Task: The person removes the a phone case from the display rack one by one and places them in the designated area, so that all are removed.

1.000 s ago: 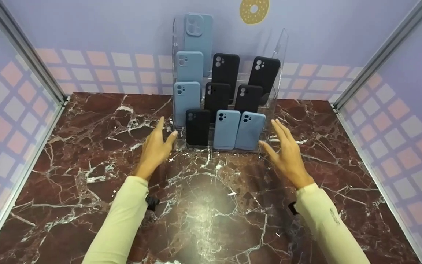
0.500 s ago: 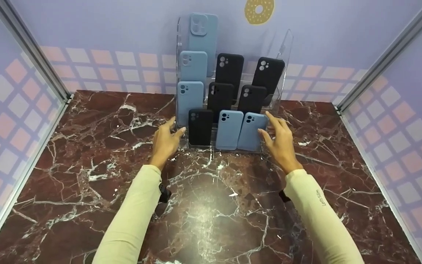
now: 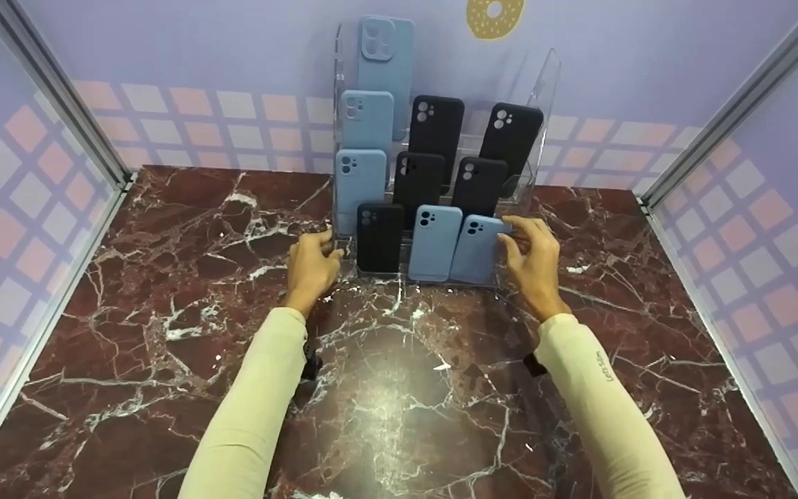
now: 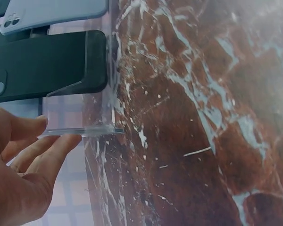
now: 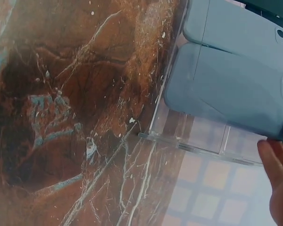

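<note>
A clear stepped display stand [image 3: 534, 173] holds light blue and black phone cases in rows. My left hand [image 3: 312, 267] is at its left side, beside the front black phone case [image 3: 379, 239]. In the left wrist view the thumb and fingers [image 4: 66, 143] pinch the stand's clear side panel [image 4: 89, 132]. My right hand [image 3: 534, 256] is at the front row's right end. It pinches the upper right edge of the right blue phone case [image 3: 476, 253], which leans slightly; in the right wrist view only part of that hand [image 5: 278, 174] shows.
Another blue phone case [image 3: 435, 242] stands between the front two. Behind are several more, with a tall blue one [image 3: 392, 69] at the top left. The stand sits on a dark red marbled table [image 3: 399, 388] against a lilac back wall [image 3: 233, 48]; panels flank both sides.
Both hands have moved inward to the stand's sides. The left fingers have closed on the side panel. The right hand has reached the right blue phone case, which has shifted slightly.
</note>
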Motion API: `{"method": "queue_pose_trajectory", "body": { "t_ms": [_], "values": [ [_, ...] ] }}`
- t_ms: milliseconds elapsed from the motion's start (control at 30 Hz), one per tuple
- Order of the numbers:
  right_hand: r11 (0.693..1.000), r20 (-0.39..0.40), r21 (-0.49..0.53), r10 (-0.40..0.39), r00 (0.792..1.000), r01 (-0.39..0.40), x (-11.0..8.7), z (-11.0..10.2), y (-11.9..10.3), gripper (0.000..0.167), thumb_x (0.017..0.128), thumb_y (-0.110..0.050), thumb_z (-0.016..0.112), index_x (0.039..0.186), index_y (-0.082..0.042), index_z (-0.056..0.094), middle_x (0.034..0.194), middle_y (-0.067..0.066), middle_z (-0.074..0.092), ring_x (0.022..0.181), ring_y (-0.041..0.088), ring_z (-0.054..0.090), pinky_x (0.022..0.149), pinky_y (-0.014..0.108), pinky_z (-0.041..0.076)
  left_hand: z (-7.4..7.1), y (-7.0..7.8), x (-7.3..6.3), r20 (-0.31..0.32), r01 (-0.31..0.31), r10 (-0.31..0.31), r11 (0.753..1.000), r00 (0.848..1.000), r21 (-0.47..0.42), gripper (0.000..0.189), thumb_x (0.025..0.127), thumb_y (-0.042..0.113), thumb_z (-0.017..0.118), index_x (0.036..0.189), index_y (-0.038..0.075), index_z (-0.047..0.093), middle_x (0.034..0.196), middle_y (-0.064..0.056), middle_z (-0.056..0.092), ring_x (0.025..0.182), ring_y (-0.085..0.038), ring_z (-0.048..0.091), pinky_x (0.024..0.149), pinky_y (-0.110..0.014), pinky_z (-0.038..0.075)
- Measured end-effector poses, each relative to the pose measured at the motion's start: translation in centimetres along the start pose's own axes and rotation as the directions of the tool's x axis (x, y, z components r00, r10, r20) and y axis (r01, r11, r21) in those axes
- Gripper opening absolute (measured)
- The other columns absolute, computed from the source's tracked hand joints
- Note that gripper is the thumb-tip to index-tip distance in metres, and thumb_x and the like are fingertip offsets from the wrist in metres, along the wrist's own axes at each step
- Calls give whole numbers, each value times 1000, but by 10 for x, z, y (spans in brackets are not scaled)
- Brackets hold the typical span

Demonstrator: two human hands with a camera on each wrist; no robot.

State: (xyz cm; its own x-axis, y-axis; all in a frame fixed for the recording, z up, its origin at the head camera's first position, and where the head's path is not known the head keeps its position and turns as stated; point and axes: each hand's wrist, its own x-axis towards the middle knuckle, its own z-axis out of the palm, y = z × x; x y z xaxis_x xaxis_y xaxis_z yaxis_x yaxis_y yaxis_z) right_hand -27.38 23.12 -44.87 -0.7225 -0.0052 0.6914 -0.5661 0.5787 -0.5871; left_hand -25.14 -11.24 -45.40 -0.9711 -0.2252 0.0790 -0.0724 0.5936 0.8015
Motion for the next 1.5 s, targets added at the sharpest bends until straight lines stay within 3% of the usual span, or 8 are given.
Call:
{"method": "queue_pose_trajectory", "body": {
  "t_ms": [267,433,767,967,1100,1200,1333,1500],
  "values": [
    [995,-75,61,-68,995,73,6,-1,1,19,79,17,74,96,11,70,91,23,67,81,37,69,74,13,53,4,0,3,-55,19,-16,999,998,48,37,87,7,68,123,11,74,99,-11,77,104,-36,69,94,-52,48],
    [991,-139,69,-103,985,113,13,-13,-28,19,77,23,72,93,17,67,88,30,66,78,41,68,71,17,54,7,1,5,-83,24,-19,998,996,60,31,82,5,65,109,12,80,79,-9,73,90,-36,66,89,-53,48],
    [990,-176,140,-8,984,33,24,-43,-68,20,78,21,72,96,15,67,92,26,68,79,15,68,72,19,56,6,2,6,-80,9,-3,997,997,72,31,81,4,65,108,7,79,98,-15,76,101,-41,68,92,-52,48],
    [991,-25,131,-21,999,24,10,-45,-85,21,76,19,74,95,16,66,89,27,69,70,17,65,62,18,53,5,2,7,-61,18,-13,996,998,85,19,82,6,66,95,6,80,86,-14,75,94,-40,68,90,-51,49],
    [980,123,180,62,991,-84,-12,-29,-75,21,76,17,75,95,12,68,88,23,70,69,24,64,64,23,55,3,1,7,-58,27,-23,997,998,77,23,82,6,68,102,8,80,89,-12,77,98,-39,69,91,-50,49],
    [959,235,198,153,960,-201,-29,-13,-66,22,77,13,77,97,8,71,91,19,71,73,29,66,67,28,57,2,1,7,-57,24,-20,997,998,72,25,82,7,68,104,8,80,92,-12,77,99,-39,69,92,-50,48],
    [925,371,207,227,901,-318,-48,8,-64,23,77,11,78,98,5,73,94,17,73,80,32,70,71,31,59,3,1,7,-61,6,-1,996,998,84,14,82,6,67,90,5,79,87,-14,76,95,-42,68,89,-52,48],
    [879,443,221,295,847,-422,-60,35,-64,23,78,11,78,100,6,74,95,19,73,81,32,73,70,37,61,5,0,7,-73,-4,10,996,997,84,12,80,5,66,84,5,77,85,-13,75,93,-41,68,88,-52,48]
  ]
}}
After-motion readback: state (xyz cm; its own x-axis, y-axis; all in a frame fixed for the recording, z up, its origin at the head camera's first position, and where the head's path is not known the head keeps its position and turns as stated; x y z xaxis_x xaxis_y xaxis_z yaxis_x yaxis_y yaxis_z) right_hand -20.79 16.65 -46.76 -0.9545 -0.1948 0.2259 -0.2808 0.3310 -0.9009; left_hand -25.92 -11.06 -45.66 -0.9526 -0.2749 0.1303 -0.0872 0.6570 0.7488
